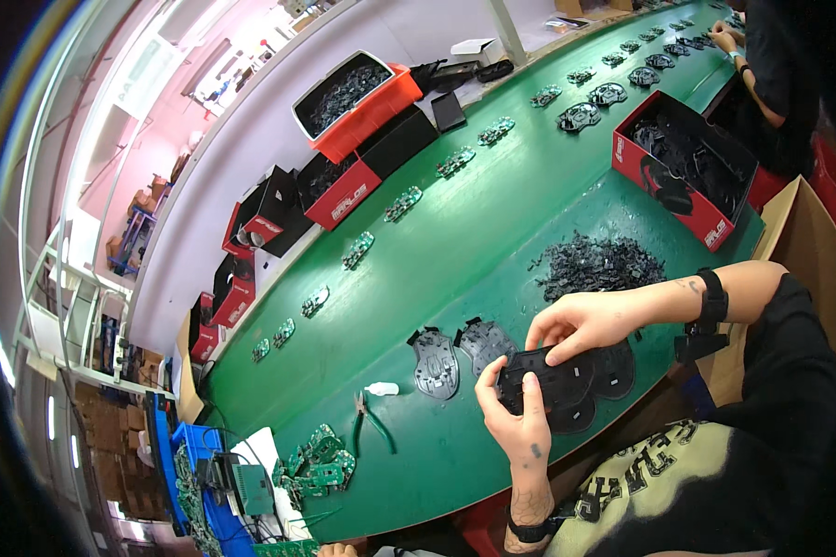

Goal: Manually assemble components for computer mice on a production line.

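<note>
A black plastic mouse base shell point(557, 379) is held up over the near edge of the green table. My left hand point(518, 416) grips its left end, thumb on top and fingers round the far side. My right hand point(587, 323) is closed at the shell's upper edge, thumb and fingertips pressed against it; any small part between them is hidden. More dark shells point(615, 373) lie under and beside the held one, partly covered. Two further shells, a grey-black one point(435, 366) and another beside it point(484, 342), lie left of my hands. A heap of small black plastic parts point(593, 265) lies just beyond my right hand.
Green-handled pliers point(372, 425), a small white bottle point(381, 389) and stacked green circuit boards point(318, 462) lie to the left. Circuit boards point(403, 203) line the conveyor. A red-black box point(685, 165) holds black parts. A co-worker's hand point(726, 37) works at far right.
</note>
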Motion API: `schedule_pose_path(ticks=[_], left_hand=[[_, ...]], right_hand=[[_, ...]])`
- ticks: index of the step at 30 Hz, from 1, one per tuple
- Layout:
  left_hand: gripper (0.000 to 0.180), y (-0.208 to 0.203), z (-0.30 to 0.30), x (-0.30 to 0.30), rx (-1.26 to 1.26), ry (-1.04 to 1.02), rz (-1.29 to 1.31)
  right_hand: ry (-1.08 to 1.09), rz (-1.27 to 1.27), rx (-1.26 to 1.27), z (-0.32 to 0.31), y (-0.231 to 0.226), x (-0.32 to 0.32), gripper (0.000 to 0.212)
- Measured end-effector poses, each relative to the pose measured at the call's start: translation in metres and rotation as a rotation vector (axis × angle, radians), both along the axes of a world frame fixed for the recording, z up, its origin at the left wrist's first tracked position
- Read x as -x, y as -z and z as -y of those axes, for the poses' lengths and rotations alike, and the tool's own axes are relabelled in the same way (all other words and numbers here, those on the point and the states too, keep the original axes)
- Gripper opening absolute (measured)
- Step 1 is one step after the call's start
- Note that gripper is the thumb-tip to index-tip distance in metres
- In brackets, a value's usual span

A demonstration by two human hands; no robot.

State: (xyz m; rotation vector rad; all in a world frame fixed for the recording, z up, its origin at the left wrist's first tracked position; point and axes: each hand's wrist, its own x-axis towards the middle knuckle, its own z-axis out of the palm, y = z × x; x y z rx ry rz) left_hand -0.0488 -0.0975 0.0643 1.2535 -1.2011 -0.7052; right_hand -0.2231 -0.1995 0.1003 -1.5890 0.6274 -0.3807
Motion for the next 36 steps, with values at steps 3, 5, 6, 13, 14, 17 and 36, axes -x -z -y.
schedule_pose_path(ticks=[3, 5, 6, 13, 14, 17, 36], left_hand=[[0.058, -0.014, -0.004, 0.001, -0.124, 0.041, -0.228], [0.065, -0.002, -0.010, -0.016, -0.121, 0.008, -0.078], [0.064, 0.001, -0.013, -0.021, -0.108, 0.005, 0.008], [0.046, 0.023, -0.044, -0.034, -0.230, -0.040, 0.292], [0.046, 0.027, -0.039, -0.035, -0.229, -0.038, 0.292], [0.039, 0.034, -0.030, -0.037, -0.149, -0.040, 0.538], [0.038, 0.033, -0.028, -0.035, -0.051, -0.089, 0.900]], right_hand=[[0.073, 0.048, -0.339, 0.013, 0.014, -0.003, 0.031], [0.246, -0.046, -0.298, 0.047, 0.004, -0.002, 0.037], [0.339, -0.025, -0.327, 0.075, 0.015, 0.007, 0.039], [0.956, -0.144, -0.071, 0.243, 0.065, 0.103, 0.038], [1.044, -0.353, 0.278, 0.256, 0.073, 0.110, 0.048], [1.152, -0.462, 0.448, 0.273, 0.083, 0.105, 0.058], [-0.156, -0.614, 0.704, 0.114, -0.029, 0.033, 0.019]])
